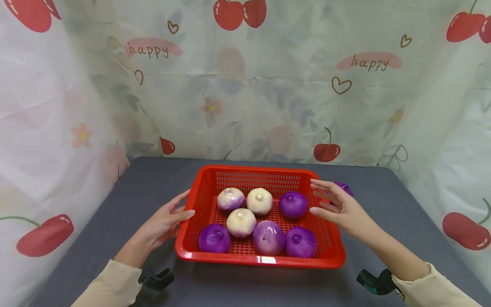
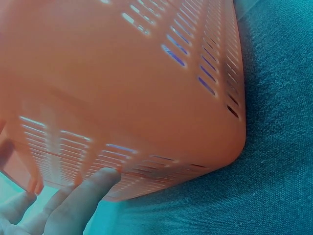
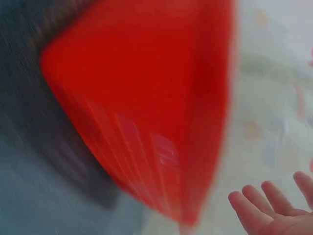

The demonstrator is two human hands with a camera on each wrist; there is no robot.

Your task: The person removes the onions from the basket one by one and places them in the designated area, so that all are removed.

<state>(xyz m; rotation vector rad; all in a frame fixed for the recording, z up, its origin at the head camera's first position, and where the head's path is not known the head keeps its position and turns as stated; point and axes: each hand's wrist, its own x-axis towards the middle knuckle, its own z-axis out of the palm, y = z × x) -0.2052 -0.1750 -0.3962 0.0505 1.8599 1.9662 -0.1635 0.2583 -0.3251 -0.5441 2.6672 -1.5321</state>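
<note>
A red plastic basket (image 1: 261,259) with slotted walls stands on the table, holding several round vegetables. Purple onions (image 1: 215,238) lie along its front and right, with cream-white bulbs (image 1: 241,222) and a purple-and-white one (image 1: 230,199) in the middle and back left. My left hand (image 1: 163,221) is at the basket's left side, thumb tip over the rim; its extended fingers (image 2: 90,198) lie against the slotted outer wall. Spread over the right rim, my right hand (image 1: 341,207) has loosely bent fingers holding nothing. In the right wrist view, its fingertips (image 3: 236,198) show apart from the blurred basket.
Another purple object (image 1: 345,187) lies on the dark grey table (image 1: 161,179) outside the basket, partly hidden behind the right hand. A printed curtain (image 1: 253,106) with cherries hangs behind the table and on both sides.
</note>
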